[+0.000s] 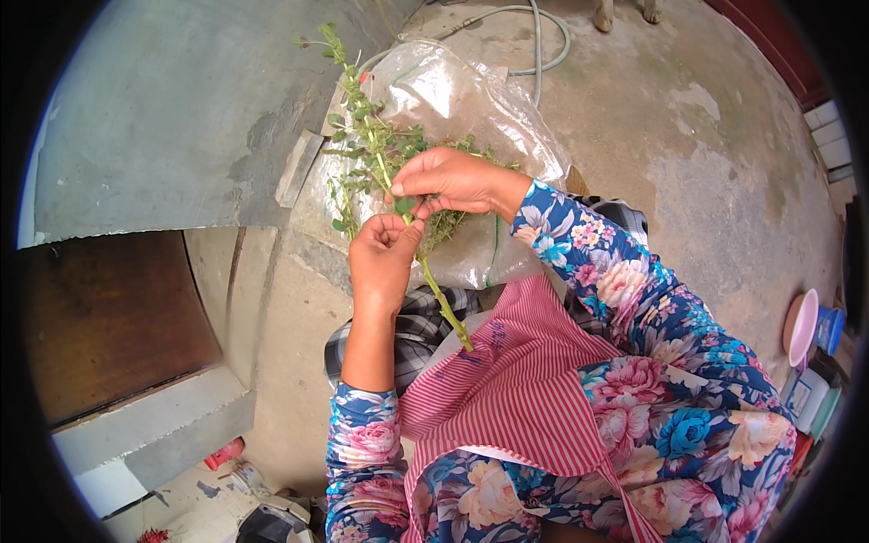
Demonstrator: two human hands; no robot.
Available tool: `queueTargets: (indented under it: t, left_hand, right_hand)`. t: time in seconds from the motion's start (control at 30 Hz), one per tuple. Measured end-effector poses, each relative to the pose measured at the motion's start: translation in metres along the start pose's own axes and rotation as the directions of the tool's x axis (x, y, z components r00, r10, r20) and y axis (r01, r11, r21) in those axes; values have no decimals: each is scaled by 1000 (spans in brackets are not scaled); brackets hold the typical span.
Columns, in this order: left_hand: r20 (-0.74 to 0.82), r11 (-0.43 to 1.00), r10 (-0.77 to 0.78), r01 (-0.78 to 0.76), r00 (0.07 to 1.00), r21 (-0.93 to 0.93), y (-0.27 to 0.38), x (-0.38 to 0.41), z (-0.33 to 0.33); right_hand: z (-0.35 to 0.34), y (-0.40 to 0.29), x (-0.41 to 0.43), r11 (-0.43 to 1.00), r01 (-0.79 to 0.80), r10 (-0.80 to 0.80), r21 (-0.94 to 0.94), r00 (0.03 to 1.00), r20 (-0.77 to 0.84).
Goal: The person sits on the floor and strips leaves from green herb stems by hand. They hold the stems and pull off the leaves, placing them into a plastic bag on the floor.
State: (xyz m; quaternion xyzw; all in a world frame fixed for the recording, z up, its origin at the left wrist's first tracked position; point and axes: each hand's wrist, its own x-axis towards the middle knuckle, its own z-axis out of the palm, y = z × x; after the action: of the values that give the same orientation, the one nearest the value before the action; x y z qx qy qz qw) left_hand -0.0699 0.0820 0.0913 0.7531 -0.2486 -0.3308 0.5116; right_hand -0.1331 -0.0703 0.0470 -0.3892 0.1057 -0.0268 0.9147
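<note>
A long green plant stalk (438, 292) with leaves and seedy flower clusters rises from my lap, tilted up and to the left. My left hand (383, 261) grips it around its middle, thumb against the stem. Just above, my right hand (458, 180) pinches at the stem with thumb and forefinger, next to a small leaf (404, 205). The other right fingertips are partly hidden. Behind the hands, a heap of green plant pieces (445, 227) lies on a clear plastic sheet or bag (468, 102). The stalk's bare lower end rests against a red-and-white striped apron (495, 380).
A grey concrete structure (170, 122) with a dark opening (115, 326) stands at the left. A wood or stone block (299, 168) lies beside the plastic. A hose (567, 47) curls on the concrete floor (686, 136). Pink (801, 328) and blue basins (829, 329) stand at the right.
</note>
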Motion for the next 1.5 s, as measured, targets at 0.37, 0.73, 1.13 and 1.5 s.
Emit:
queueTargets:
  t: [0.37,0.73,1.13,1.5]
  left_hand:
    - [37,996,-33,36,999,-84,0,-3,-1]
    - [-19,991,-40,37,999,-127,1,-2,-3]
    - [-44,996,-13,9,999,-92,-1,-1,-1]
    - [-71,996,-13,6,997,-92,-4,-1,-1]
  right_hand:
    - [-3,4,1,1000,17,-17,-7,1000,-17]
    - [-2,0,-3,991,3,9,-132,995,96]
    - [-3,10,0,999,31,-31,-44,999,-15]
    - [-1,7,-4,971,8,17,-239,994,103]
